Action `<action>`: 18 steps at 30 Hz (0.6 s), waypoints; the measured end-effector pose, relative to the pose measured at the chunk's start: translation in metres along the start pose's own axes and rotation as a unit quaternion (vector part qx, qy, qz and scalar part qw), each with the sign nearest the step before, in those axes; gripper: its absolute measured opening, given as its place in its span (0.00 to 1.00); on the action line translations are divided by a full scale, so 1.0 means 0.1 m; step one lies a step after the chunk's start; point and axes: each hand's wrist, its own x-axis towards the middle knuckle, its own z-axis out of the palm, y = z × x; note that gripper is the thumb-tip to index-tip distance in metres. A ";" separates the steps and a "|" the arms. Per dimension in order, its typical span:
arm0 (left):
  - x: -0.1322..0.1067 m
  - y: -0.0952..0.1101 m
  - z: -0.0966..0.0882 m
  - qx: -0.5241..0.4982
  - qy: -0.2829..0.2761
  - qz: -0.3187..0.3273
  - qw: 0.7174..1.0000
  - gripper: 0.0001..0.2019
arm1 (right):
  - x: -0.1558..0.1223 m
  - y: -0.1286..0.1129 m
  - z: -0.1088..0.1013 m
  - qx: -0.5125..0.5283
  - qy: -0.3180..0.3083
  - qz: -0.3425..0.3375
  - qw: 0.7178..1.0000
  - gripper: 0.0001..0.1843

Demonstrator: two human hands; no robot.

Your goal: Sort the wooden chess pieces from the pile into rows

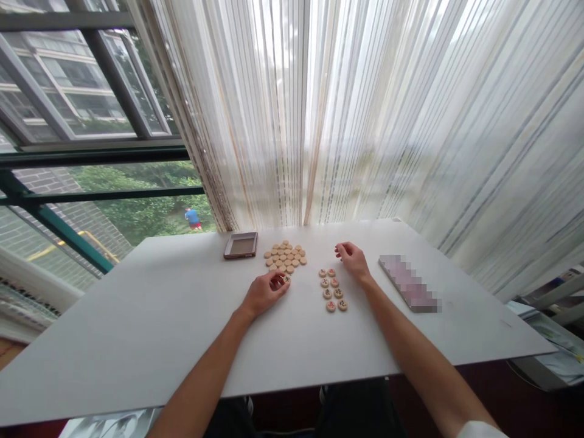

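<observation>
- Left hand (266, 293): rests on the table (150, 316), just in front of the cluster, with the fingers curled inward.
- Grip, left: the fingertips pinch one disc (286, 279). The disc appears to show a dark mark, but it is too small to read.
- The disc sits at the near edge of the cluster, low over the table or on it. I cannot tell which.
- Right hand (353, 259): lies on the table just beyond and to the right of the columns, with the knuckles up and the fingers bent under.
- Grip, right: the view does not show whether the curled fingers enclose anything.
- Cluster (285, 257): plain wooden discs lie flat and packed edge to edge, blank faces up, between the two hands and towards the far edge.
- Columns (333, 290): two short lines of discs lie side by side with marked faces up, red and dark characters. They run towards the person and stand apart from the cluster.
- Box (240, 244): small, flat and brown-rimmed, left of the cluster and close to it.
- Slab (409, 283): a long, pixelated flat item lying at an angle, right of the right hand.
- Curtain (365, 109): sheer and striped, hanging behind the table's far edge.
- Window (91, 121): at far left, uncovered.
</observation>
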 end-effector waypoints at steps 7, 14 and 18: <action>0.07 0.27 0.10 0.096 -0.039 0.053 0.993 0.11 | -0.11 0.21 0.05 -0.012 -0.016 0.003 1.000 0.17; 0.39 0.51 0.30 0.095 -0.015 0.052 0.994 0.15 | -0.12 0.19 0.05 -0.031 -0.025 -0.014 0.999 0.15; 0.47 0.55 0.45 0.131 -0.012 0.044 0.990 0.18 | -0.14 0.20 0.05 -0.041 -0.029 -0.018 0.999 0.16</action>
